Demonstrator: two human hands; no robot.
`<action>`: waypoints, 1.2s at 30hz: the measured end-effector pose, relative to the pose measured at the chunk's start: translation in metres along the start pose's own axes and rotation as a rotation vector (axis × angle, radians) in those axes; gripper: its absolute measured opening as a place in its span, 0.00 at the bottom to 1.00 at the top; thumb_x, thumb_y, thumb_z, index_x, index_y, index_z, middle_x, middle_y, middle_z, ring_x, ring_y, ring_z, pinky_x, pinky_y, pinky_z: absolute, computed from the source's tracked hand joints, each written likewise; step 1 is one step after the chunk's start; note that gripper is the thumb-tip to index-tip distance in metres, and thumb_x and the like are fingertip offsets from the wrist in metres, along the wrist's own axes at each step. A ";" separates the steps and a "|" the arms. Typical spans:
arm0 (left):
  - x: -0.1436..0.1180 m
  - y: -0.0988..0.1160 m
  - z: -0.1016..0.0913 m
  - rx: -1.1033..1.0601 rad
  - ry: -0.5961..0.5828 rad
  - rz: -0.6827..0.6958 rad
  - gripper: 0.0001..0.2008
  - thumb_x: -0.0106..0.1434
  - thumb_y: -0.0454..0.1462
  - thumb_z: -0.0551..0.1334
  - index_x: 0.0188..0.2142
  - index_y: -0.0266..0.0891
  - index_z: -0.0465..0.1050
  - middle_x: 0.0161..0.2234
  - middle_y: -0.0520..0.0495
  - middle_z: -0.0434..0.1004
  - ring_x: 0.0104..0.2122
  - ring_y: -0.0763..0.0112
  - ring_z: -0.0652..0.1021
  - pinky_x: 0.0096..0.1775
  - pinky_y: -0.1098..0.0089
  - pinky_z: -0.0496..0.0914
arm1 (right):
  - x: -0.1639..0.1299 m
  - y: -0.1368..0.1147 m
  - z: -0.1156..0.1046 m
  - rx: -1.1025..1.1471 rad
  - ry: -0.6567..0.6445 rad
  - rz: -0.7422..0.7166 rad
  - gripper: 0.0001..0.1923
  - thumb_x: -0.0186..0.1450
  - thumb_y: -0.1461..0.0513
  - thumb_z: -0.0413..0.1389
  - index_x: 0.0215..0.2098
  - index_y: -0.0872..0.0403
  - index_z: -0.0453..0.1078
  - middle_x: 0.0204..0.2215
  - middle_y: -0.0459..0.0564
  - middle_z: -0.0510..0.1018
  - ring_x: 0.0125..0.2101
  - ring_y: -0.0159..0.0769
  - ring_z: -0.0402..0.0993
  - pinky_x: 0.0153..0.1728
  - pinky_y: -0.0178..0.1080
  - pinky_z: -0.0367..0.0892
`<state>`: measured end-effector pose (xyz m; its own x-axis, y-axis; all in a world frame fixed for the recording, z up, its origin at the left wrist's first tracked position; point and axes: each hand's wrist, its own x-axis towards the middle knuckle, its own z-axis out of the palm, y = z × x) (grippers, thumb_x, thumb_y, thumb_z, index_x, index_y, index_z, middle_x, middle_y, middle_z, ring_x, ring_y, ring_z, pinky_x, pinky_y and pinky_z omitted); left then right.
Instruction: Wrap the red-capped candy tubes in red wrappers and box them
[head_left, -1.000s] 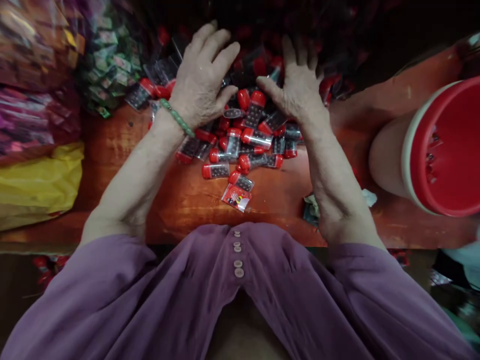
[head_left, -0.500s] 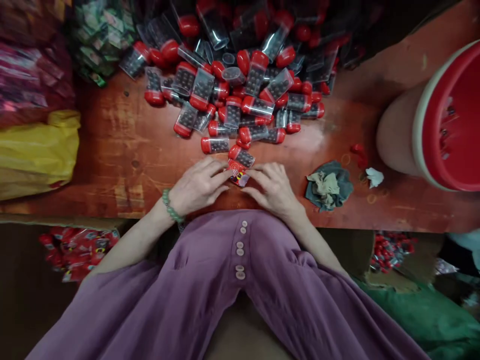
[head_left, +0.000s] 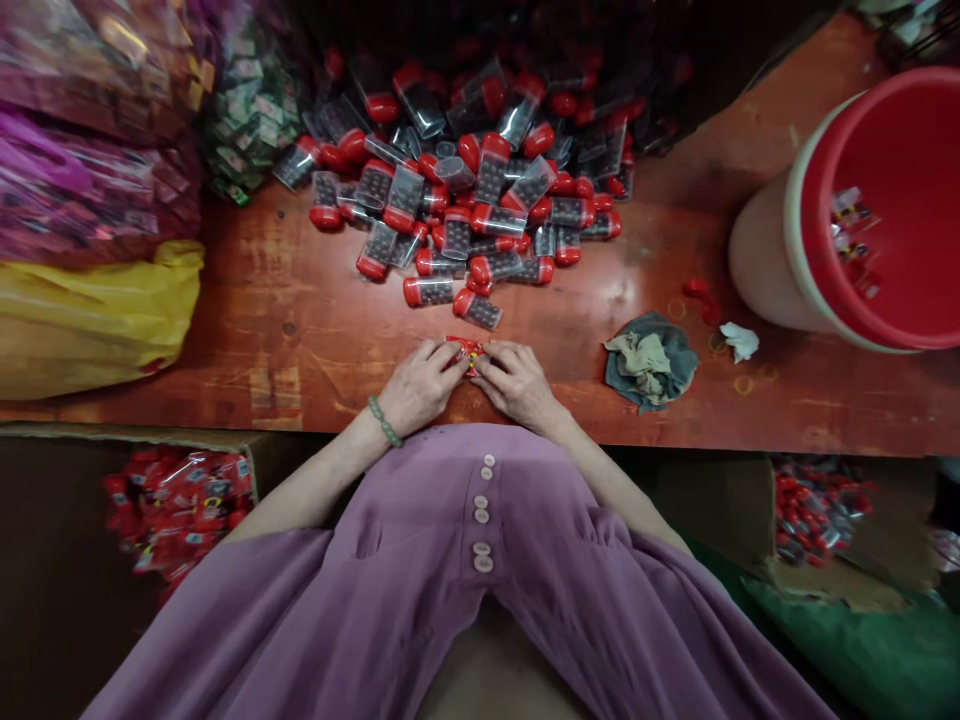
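Seen from above, the left hand point(head_left: 417, 388) and right hand point(head_left: 519, 385) meet at the near edge of a red table point(head_left: 300, 330), fingertips pinching a small red packet point(head_left: 466, 352) between them. A heap of red-capped vials point(head_left: 465, 200) lies just beyond.

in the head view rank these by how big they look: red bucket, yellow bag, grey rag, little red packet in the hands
1. red bucket, though it is cut off by the frame edge
2. yellow bag, also cut off
3. grey rag
4. red packet, partly hidden by the fingers
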<state>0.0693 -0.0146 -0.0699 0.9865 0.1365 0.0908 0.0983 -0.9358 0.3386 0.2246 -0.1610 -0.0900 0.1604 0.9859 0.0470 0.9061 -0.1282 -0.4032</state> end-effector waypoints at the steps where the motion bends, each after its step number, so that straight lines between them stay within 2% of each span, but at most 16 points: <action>1: -0.006 0.004 0.000 0.019 0.016 -0.013 0.16 0.70 0.36 0.53 0.53 0.38 0.74 0.51 0.37 0.75 0.48 0.55 0.74 0.50 0.55 0.73 | -0.002 0.000 0.002 0.007 -0.005 -0.034 0.19 0.73 0.54 0.46 0.51 0.51 0.76 0.53 0.58 0.78 0.54 0.46 0.69 0.53 0.50 0.65; 5: -0.017 0.014 -0.001 0.103 0.079 -0.048 0.17 0.70 0.43 0.56 0.48 0.35 0.76 0.48 0.35 0.78 0.43 0.55 0.75 0.42 0.55 0.72 | -0.004 -0.001 0.011 0.030 0.024 -0.142 0.16 0.72 0.57 0.50 0.50 0.52 0.77 0.51 0.59 0.79 0.55 0.46 0.70 0.52 0.50 0.67; 8: -0.014 0.015 -0.001 0.150 0.113 -0.025 0.16 0.71 0.41 0.56 0.49 0.32 0.75 0.44 0.36 0.79 0.41 0.57 0.75 0.39 0.57 0.70 | 0.002 0.000 0.018 0.020 0.075 -0.213 0.14 0.72 0.60 0.52 0.49 0.53 0.77 0.50 0.60 0.80 0.54 0.47 0.72 0.49 0.50 0.68; 11: -0.011 0.013 0.002 0.171 0.122 0.021 0.15 0.71 0.38 0.56 0.48 0.29 0.75 0.40 0.37 0.79 0.38 0.60 0.75 0.39 0.61 0.71 | 0.006 -0.001 0.015 0.028 0.079 -0.239 0.13 0.71 0.62 0.52 0.48 0.54 0.77 0.50 0.61 0.80 0.54 0.47 0.72 0.49 0.50 0.68; 14: -0.013 0.010 0.006 0.141 0.165 0.055 0.13 0.71 0.36 0.56 0.46 0.27 0.74 0.39 0.37 0.78 0.37 0.61 0.74 0.40 0.63 0.72 | 0.008 -0.005 -0.001 0.093 0.006 -0.199 0.14 0.71 0.61 0.53 0.51 0.53 0.76 0.53 0.61 0.79 0.55 0.47 0.72 0.51 0.51 0.68; 18: -0.015 0.008 0.008 0.069 0.202 0.064 0.12 0.71 0.34 0.55 0.45 0.30 0.75 0.38 0.38 0.78 0.36 0.63 0.74 0.39 0.64 0.72 | 0.011 -0.005 -0.035 0.257 -0.139 -0.164 0.16 0.69 0.60 0.56 0.55 0.52 0.72 0.57 0.58 0.76 0.57 0.46 0.70 0.55 0.53 0.67; 20: -0.014 0.007 0.008 0.025 0.226 0.055 0.11 0.71 0.35 0.55 0.42 0.32 0.76 0.38 0.40 0.77 0.35 0.64 0.74 0.39 0.65 0.72 | 0.018 -0.001 -0.048 0.328 -0.110 -0.124 0.16 0.69 0.58 0.57 0.54 0.52 0.72 0.55 0.56 0.77 0.55 0.45 0.72 0.55 0.51 0.67; 22: -0.013 0.007 0.006 -0.032 0.262 0.037 0.11 0.71 0.36 0.56 0.39 0.32 0.77 0.36 0.41 0.77 0.34 0.66 0.73 0.38 0.66 0.72 | 0.029 0.004 -0.054 0.283 -0.029 -0.046 0.15 0.69 0.57 0.56 0.51 0.54 0.73 0.50 0.57 0.79 0.50 0.46 0.73 0.52 0.51 0.69; 24: -0.011 0.007 0.004 -0.108 0.271 0.006 0.11 0.71 0.36 0.57 0.38 0.33 0.77 0.34 0.42 0.77 0.32 0.67 0.73 0.36 0.67 0.72 | 0.042 0.008 -0.053 0.140 0.010 0.044 0.17 0.68 0.56 0.57 0.51 0.56 0.73 0.47 0.60 0.79 0.47 0.50 0.72 0.50 0.53 0.69; 26: -0.009 0.005 0.002 -0.188 0.244 -0.037 0.11 0.71 0.37 0.57 0.39 0.35 0.78 0.33 0.44 0.77 0.32 0.69 0.73 0.36 0.68 0.72 | 0.054 0.010 -0.047 0.010 -0.006 0.116 0.22 0.66 0.55 0.60 0.55 0.56 0.71 0.48 0.61 0.77 0.47 0.54 0.69 0.49 0.56 0.67; 29: -0.007 0.003 0.000 -0.270 0.188 -0.093 0.11 0.70 0.37 0.58 0.38 0.36 0.79 0.34 0.45 0.77 0.33 0.69 0.74 0.38 0.68 0.73 | 0.067 0.010 -0.035 -0.060 -0.037 0.176 0.25 0.65 0.55 0.61 0.57 0.55 0.69 0.50 0.62 0.75 0.49 0.56 0.67 0.48 0.57 0.66; 33: -0.003 0.000 -0.001 -0.252 0.128 -0.118 0.10 0.69 0.34 0.58 0.35 0.35 0.78 0.33 0.44 0.78 0.34 0.66 0.76 0.39 0.66 0.73 | 0.072 0.013 -0.026 0.026 -0.007 0.183 0.20 0.66 0.59 0.58 0.55 0.56 0.69 0.48 0.61 0.74 0.48 0.53 0.68 0.50 0.55 0.66; 36: 0.000 0.000 0.000 -0.206 0.117 -0.144 0.10 0.67 0.33 0.60 0.32 0.35 0.78 0.30 0.43 0.77 0.32 0.66 0.75 0.37 0.67 0.72 | 0.068 0.020 -0.026 0.262 0.082 0.177 0.19 0.67 0.59 0.56 0.54 0.56 0.69 0.47 0.60 0.74 0.48 0.49 0.69 0.52 0.52 0.66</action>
<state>0.0690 -0.0150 -0.0700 0.9412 0.3112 0.1315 0.1959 -0.8198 0.5381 0.2640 -0.0995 -0.0713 0.3473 0.9374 0.0240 0.7313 -0.2547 -0.6327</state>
